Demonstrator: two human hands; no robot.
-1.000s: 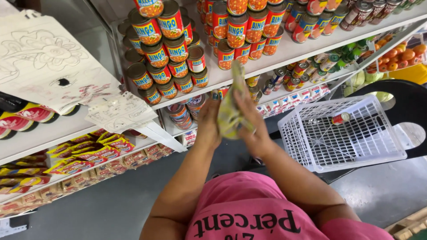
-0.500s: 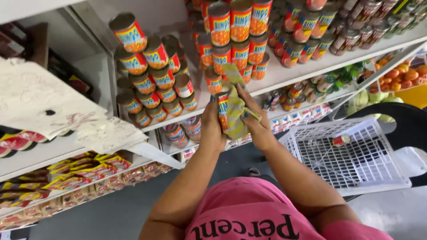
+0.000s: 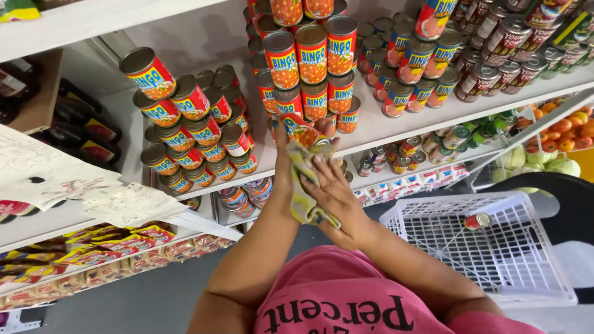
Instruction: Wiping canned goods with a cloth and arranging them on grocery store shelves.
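Item: red can [image 3: 301,128], clamped in the left hand [image 3: 286,154] near the shelf [image 3: 396,127] edge. Right hand [image 3: 334,195] presses a yellow-green cloth [image 3: 304,185] over the can's near side. Risk: hard rubbing may push the can from the grip, or knock the stacked cans [image 3: 312,59] just beyond.

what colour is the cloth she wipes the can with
Yellow-green cloth, clearest in the head view.
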